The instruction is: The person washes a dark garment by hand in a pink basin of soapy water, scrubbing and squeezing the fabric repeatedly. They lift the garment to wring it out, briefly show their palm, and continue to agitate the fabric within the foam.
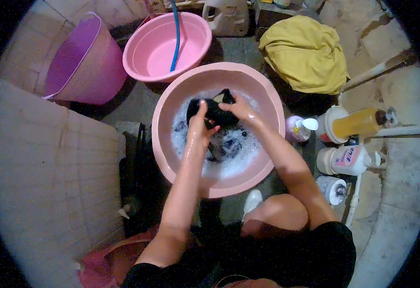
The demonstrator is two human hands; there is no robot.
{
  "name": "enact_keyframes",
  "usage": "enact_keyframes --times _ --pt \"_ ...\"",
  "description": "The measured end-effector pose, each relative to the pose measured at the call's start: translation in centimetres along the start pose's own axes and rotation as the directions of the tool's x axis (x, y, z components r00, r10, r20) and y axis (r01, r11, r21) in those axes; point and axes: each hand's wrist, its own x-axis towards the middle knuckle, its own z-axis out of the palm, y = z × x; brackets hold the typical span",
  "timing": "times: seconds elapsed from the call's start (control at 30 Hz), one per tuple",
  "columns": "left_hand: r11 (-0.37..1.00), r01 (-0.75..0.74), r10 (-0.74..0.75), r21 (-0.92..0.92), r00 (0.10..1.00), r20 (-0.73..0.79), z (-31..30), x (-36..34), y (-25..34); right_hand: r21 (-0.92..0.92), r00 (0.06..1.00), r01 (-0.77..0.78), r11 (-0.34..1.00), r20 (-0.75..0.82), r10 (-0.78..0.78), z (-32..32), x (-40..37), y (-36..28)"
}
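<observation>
So both hands, left hand (199,126) and right hand (238,109), were clamped on a black garment (214,113) over the sudsy pink basin (171,96) mid-frame. Yellow cloth (303,53) sat upper right, detergent bottles (349,139) at right.

Near basin (267,96) sits on the floor just ahead of the person's knee (277,211). In it are suds and, toward its far side, the garment (214,113), gripped between the left hand (199,126) on its left and the right hand (241,109) on its right. Behind and left of it is the far basin (147,53), rims close, with a hose (176,36) hanging into it, and the tilted bucket (85,62) is just beside that basin on the left. Behind and right lies a heap of cloth (306,53), while the pump bottle (298,128) stands just beside the near basin's right rim, with the rear bottle (358,123) and front bottle (349,160) further right.
</observation>
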Motion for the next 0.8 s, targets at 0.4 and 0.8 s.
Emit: enact_keyframes --times 0.4,0.8 --pt "0.450 -0.248 0.418 0.858 0.907 0.043 -3.5 11.3 -7.5 -0.721 0.913 0.196 0.665 -0.114 -0.393 2.3 3.7 5.0" --pt "0.959 -0.116 0.153 -0.259 0.980 0.128 -2.3 6.4 -4.3 -0.450 0.874 0.464 0.763 0.090 -0.478 5.3 -2.4 -3.6"
